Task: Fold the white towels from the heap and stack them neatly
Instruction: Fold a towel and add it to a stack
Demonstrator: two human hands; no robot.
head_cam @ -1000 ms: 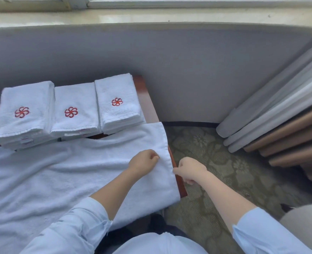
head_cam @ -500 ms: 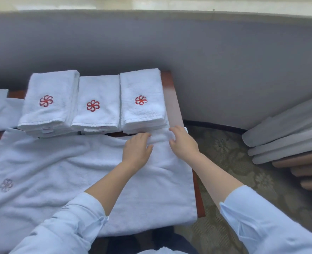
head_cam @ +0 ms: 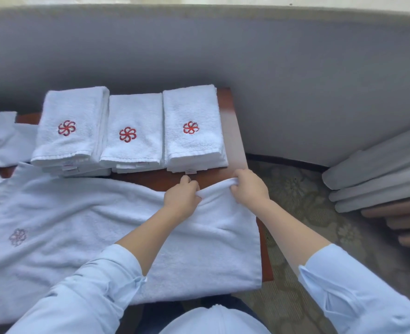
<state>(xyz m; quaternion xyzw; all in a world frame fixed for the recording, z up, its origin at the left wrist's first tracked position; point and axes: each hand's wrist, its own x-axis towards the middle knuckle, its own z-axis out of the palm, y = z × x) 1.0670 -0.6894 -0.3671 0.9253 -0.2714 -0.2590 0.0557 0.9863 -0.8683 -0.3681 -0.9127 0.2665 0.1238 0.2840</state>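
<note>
1. One open towel [head_cam: 90, 225] lies flat across the bench [head_cam: 234, 131]: soft, light, limp, best taken along its far hem and corners.
2. Three folded stacks [head_cam: 134, 131] line the bench's back edge; towels per stack apparently several, hard to count.
3. Left hand [head_cam: 181, 196] and right hand [head_cam: 249, 189], fingers [head_cam: 236, 189] curled, pinch the far hem's right end.
</note>
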